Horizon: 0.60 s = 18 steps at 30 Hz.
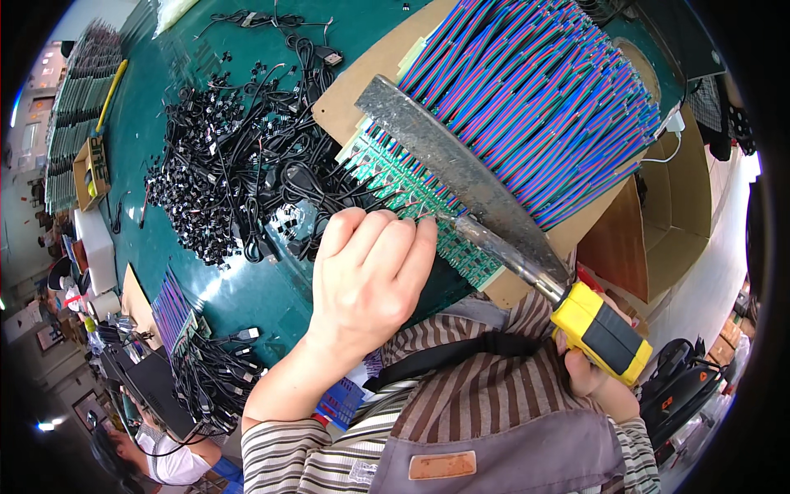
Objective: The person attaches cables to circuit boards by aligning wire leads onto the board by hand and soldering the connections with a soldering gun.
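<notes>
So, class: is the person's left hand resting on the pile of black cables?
No. The left hand presses on the row of green circuit boards, while the pile of black cables lies apart, further left on the green table.

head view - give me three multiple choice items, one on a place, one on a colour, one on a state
1. Where is the pile of black cables?
A. left of the green circuit boards
B. inside the cardboard box
C. on the person's lap

2. What colour is the tool handle in the right hand?
A. red
B. yellow and black
C. white

3. How is the left hand placed?
A. flat and open on the green table
B. fingers curled at the boards' edge
C. gripping the metal bar

1 A: the cables lie on the table left of the boards.
2 B: the grip is yellow with black panels.
3 B: curled fingertips meet the board row.
</notes>
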### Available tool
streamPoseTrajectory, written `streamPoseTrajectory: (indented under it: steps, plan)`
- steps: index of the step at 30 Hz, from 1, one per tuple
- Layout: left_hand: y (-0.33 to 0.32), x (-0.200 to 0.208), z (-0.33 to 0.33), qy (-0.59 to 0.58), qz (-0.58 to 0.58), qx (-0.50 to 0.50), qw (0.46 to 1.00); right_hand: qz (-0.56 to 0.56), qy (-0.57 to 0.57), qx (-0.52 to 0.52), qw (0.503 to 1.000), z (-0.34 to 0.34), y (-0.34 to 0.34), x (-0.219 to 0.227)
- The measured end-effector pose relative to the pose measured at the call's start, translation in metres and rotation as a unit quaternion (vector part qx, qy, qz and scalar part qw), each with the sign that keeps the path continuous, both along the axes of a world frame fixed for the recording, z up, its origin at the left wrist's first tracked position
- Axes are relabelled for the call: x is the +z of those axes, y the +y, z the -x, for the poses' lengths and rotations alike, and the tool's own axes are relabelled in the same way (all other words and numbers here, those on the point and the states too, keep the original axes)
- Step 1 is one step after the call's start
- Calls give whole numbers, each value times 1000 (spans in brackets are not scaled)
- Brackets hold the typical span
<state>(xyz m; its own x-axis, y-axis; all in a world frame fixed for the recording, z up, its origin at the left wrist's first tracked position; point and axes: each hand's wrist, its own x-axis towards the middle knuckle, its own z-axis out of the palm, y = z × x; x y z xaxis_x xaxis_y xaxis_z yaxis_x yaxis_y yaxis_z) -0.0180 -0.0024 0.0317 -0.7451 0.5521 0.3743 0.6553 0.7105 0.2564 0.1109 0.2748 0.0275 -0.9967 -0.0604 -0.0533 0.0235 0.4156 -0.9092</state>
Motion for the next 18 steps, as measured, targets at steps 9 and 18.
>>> streamPoseTrajectory:
  steps: [9,18]
  plan:
    - [-5,-5,5,28,-34,-23,999,-19,8,35,999,3,3,0]
    - [-2,-9,5,56,-47,-18,997,6,8,-7,1000,-6,1,-6]
